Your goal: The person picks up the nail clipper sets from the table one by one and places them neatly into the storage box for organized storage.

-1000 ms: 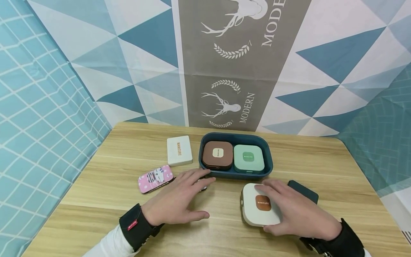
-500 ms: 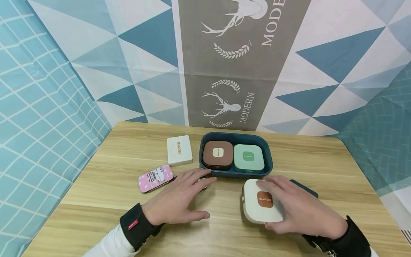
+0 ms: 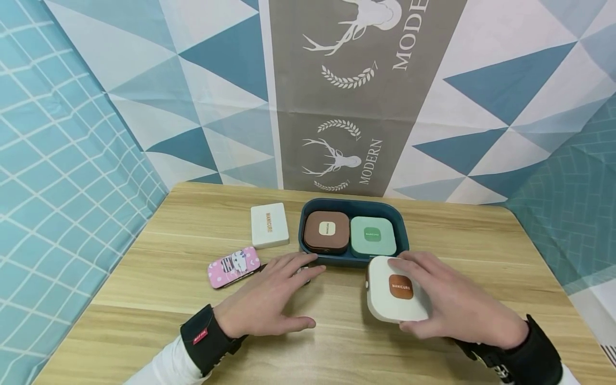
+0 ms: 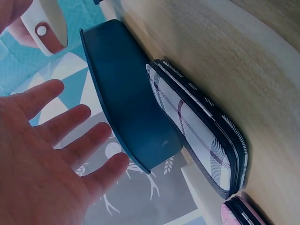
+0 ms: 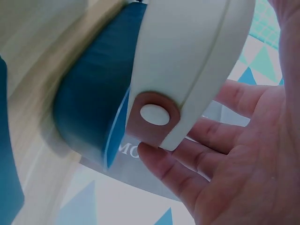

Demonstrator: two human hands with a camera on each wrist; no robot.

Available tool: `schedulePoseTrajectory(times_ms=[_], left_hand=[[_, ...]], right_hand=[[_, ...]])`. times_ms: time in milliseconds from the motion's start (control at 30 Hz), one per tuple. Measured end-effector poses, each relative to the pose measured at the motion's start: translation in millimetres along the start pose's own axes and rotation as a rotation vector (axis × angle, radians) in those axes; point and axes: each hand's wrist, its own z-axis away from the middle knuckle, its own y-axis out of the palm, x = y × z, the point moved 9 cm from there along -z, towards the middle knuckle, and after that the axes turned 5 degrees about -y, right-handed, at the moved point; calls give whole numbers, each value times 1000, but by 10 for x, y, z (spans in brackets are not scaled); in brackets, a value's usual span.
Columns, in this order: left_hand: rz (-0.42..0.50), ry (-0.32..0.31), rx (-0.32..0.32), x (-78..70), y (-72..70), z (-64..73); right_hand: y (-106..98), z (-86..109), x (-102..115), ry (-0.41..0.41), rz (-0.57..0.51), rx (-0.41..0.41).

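Observation:
In the head view my right hand (image 3: 452,302) grips a white rounded-square manicure case (image 3: 387,302) with a brown label, raised off the wood near the front right of a dark blue tray (image 3: 337,260). A snap tab (image 5: 143,126) shows on its side in the right wrist view. Inside the tray lie a brown manicure case (image 3: 314,233) and a mint green one (image 3: 362,247), side by side. My left hand (image 3: 264,300) holds nothing, its fingers spread before the tray's left corner. Below it lies a plaid zip case (image 4: 192,126), mostly hidden in the head view.
Left of the tray, a white box (image 3: 263,235) marked MANICURE lies on the wooden table (image 3: 192,230). A pink cartoon case (image 3: 223,274) lies nearer me. At the right wrist view's left edge is a dark blue object (image 5: 7,164). Patterned cloth (image 3: 231,107) hangs behind the table.
My right hand has lifted the white manicure case and moved it toward the tray, slightly right. A dark blue flat object beside it has passed from sight behind that hand. My left hand stays put.

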Motion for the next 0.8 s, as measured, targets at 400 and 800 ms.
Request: schedulePoseTrajectory(times_ms=[400,800], left_hand=[[11,3,0,-24,-4,4],[9,17,-5,-61,11,21]], right_hand=[[-127,-144,-142,1,28,-31],[-181,-324,-332,21,-3,-22]])
